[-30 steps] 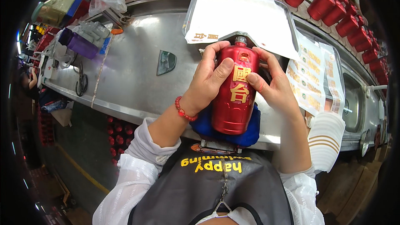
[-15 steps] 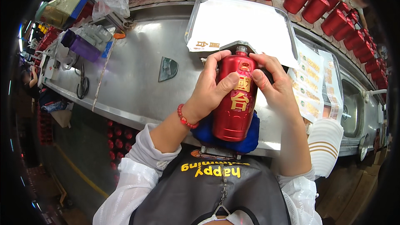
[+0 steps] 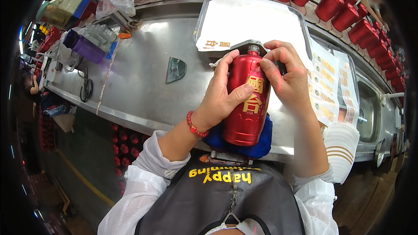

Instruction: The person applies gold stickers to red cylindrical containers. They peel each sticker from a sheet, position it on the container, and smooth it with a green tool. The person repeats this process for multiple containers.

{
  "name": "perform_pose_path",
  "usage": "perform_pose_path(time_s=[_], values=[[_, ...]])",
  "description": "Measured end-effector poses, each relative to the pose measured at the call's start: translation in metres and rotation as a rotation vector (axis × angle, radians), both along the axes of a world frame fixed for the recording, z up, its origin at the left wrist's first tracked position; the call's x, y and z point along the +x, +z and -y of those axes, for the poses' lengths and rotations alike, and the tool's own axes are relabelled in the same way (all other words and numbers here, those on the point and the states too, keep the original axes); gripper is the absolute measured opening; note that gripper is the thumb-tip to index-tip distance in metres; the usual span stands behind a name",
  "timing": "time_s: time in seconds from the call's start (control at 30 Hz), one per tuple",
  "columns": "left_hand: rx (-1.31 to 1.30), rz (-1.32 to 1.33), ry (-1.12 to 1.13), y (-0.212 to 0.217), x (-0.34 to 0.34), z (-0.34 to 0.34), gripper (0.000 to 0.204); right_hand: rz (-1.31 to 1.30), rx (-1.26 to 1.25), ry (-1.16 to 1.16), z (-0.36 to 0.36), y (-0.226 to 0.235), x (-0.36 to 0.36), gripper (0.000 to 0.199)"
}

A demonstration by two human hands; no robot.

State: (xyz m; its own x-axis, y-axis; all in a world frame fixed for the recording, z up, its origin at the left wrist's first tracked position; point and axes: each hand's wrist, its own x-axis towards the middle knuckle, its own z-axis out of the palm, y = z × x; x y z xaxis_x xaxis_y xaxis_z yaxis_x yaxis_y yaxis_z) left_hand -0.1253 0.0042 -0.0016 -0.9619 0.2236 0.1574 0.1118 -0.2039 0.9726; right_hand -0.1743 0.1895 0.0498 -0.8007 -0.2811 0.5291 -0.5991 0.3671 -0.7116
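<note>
Red and glossy, the bottle [image 3: 241,124] rests on a blue cloth [image 3: 264,132] at the tabletop's [image 3: 139,74] near edge. The left hand's [image 3: 222,95] grip is wrapped around its side; if the right hand's [image 3: 287,74] grip pinches anything at the shoulder, I cannot tell. Better the left steadies firmly, so the right can work lightly. The long axis runs away from the dark apron [image 3: 183,204], neck [image 3: 254,49] farthest, slightly rightward.
</note>
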Motion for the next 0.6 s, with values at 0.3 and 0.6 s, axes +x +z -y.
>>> perform_pose_path(time_s=[0.3,0.6], values=[[0.181,0.041,-0.017,0.0,0.004,-0.001,0.095,0.266,-0.042,0.089,-0.028,-0.025,0.031,0.057],[0.035,-0.044,-0.005,-0.002,0.004,0.001,0.096,0.507,-0.224,0.156,-0.027,-0.039,0.053,0.085]])
